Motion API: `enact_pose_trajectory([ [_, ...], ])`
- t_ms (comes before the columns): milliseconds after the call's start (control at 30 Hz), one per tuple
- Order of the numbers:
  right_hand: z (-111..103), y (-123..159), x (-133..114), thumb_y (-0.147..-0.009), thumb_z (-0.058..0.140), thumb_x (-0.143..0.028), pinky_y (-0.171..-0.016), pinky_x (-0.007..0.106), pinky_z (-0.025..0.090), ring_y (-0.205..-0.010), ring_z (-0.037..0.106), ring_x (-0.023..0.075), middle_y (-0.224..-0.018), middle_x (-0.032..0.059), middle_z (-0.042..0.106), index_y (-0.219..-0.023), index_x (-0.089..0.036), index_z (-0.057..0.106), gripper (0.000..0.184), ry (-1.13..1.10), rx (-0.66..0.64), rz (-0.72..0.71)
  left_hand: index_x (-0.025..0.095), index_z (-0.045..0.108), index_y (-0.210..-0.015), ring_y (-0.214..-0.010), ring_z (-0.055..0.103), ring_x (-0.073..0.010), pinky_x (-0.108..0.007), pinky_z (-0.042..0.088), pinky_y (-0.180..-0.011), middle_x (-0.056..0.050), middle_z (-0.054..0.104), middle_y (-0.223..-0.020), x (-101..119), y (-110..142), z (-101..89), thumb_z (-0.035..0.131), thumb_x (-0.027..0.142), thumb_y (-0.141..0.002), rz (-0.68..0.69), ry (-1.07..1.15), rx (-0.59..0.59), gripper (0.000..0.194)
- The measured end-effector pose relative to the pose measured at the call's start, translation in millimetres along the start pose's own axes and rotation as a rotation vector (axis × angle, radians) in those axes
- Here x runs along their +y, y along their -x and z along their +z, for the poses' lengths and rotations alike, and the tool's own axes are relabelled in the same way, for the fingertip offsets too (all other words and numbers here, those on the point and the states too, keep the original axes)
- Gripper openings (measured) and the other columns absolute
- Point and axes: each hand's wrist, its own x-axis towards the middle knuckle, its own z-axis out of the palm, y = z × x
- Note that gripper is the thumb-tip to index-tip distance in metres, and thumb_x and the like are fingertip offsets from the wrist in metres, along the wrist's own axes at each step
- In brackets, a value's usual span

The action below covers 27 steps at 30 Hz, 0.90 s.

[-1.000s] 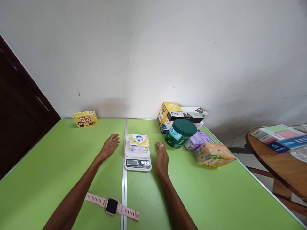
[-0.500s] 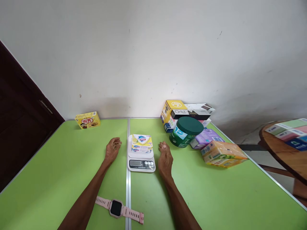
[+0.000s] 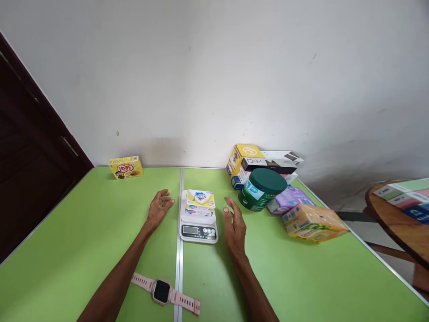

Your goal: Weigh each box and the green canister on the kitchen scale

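A yellow and white soap box (image 3: 200, 202) rests on the white kitchen scale (image 3: 199, 220), whose small display looks blank. To the left of the scale is my left hand (image 3: 160, 209), fingers apart and holding nothing. My right hand (image 3: 234, 226) is on the scale's other side, thumb and fingers parted, with nothing in it. Neither hand touches the scale or the soap. A pink-strapped smartwatch (image 3: 161, 291) lies nearer to me, one strap end reaching my left forearm.
Right of my right hand stand a green-lidded tub (image 3: 263, 190), a purple pack (image 3: 291, 200) and an orange pack (image 3: 314, 222). Behind are stacked boxes (image 3: 248, 157) against the wall. A yellow snack box (image 3: 126, 167) stands at the back left. A round wooden table (image 3: 395, 219) is at far right.
Both hands have opened, the thumbs moving away from the fingers. The soap box remains on the scale, and the whole view has shifted slightly.
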Motion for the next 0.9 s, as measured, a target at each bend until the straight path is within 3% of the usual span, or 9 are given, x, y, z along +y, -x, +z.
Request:
enact_pose_trajectory([
  [133, -15.9, -22.0, -18.0, -0.082, 0.079, -0.056, -0.107, 0.053, 0.051, -0.140, 0.053, 0.0331, -0.162, 0.0153, 0.047, -0.159, -0.029, 0.039, 0.091, 0.053, -0.252, -0.070, 0.026, 0.049, -0.149, -0.136, 0.057, -0.0334, -0.052, 0.051, -0.109, -0.016, 0.054, -0.153, 39.6, -0.3, 6.3, 0.089, 0.050, -0.071, 0.131, -0.201, -0.277, 0.091],
  [233, -18.7, -46.2, -22.3, -0.072, 0.085, -0.052, -0.102, 0.053, 0.053, -0.135, 0.056, 0.0342, -0.160, 0.0160, 0.050, -0.160, -0.028, 0.038, 0.102, 0.155, -0.447, -0.079, 0.023, 0.050, -0.148, -0.140, 0.051, -0.0382, -0.055, 0.044, -0.114, -0.017, 0.054, -0.151, 62.1, -12.9, 16.5, 0.094, 0.047, -0.063, 0.173, -0.399, -0.481, 0.098],
  [400, -12.9, -66.7, -23.0, -0.067, 0.082, -0.047, -0.088, 0.044, 0.056, -0.112, 0.067, 0.0318, -0.133, 0.0148, 0.069, -0.144, -0.021, 0.056, 0.085, 0.318, -0.652, -0.019, 0.019, 0.063, -0.113, -0.113, 0.062, -0.0318, -0.043, 0.050, -0.098, -0.009, 0.069, -0.117, 68.1, -32.2, 29.5, 0.093, 0.046, -0.062, 0.162, -0.582, -0.602, 0.065],
  [500, -12.0, -69.1, -17.8, -0.064, 0.081, -0.048, -0.081, 0.043, 0.057, -0.096, 0.071, 0.0306, -0.119, 0.0124, 0.075, -0.125, -0.021, 0.065, 0.068, 0.362, -0.682, 0.002, 0.019, 0.062, -0.103, -0.100, 0.063, -0.0276, -0.034, 0.049, -0.081, -0.008, 0.068, -0.109, 62.9, -35.4, 33.8, 0.095, 0.047, -0.058, 0.175, -0.588, -0.608, 0.062],
  [600, -11.5, -73.4, -16.5, -0.059, 0.083, -0.053, -0.074, 0.044, 0.058, -0.083, 0.072, 0.0315, -0.110, 0.0113, 0.078, -0.114, -0.023, 0.065, 0.065, 0.374, -0.664, 0.023, 0.019, 0.061, -0.095, -0.090, 0.063, -0.0257, -0.032, 0.046, -0.072, -0.007, 0.068, -0.099, 60.4, -37.2, 33.5, 0.096, 0.047, -0.056, 0.203, -0.567, -0.617, 0.059],
  [700, -0.3, -78.1, -28.9, -0.059, 0.085, -0.053, -0.070, 0.044, 0.058, -0.078, 0.073, 0.0316, -0.104, 0.0096, 0.080, -0.109, -0.025, 0.065, 0.061, 0.379, -0.686, 0.014, 0.020, 0.062, -0.093, -0.085, 0.061, -0.0238, -0.031, 0.045, -0.068, -0.005, 0.067, -0.095, 61.9, -38.9, 19.5, 0.095, 0.045, -0.057, 0.254, -0.505, -0.574, 0.056],
  [767, 19.3, -79.3, -42.6, -0.062, 0.085, -0.051, -0.070, 0.043, 0.059, -0.078, 0.073, 0.0303, -0.103, 0.0082, 0.080, -0.108, -0.026, 0.065, 0.056, 0.371, -0.711, -0.019, 0.019, 0.063, -0.095, -0.086, 0.061, -0.0235, -0.031, 0.046, -0.070, -0.005, 0.067, -0.097, 62.3, -39.9, -1.0, 0.095, 0.042, -0.058, 0.279, -0.456, -0.495, 0.054],
  [900, 91.5, -74.4, -63.0, -0.062, 0.084, -0.041, -0.067, 0.039, 0.058, -0.082, 0.073, 0.0282, -0.105, 0.0078, 0.080, -0.106, -0.025, 0.066, 0.050, 0.283, -0.785, -0.080, 0.018, 0.067, -0.099, -0.090, 0.063, -0.0247, -0.033, 0.050, -0.075, -0.006, 0.070, -0.101, 52.7, -43.4, -64.9, 0.093, 0.037, -0.056, 0.199, -0.378, -0.339, 0.054],
])
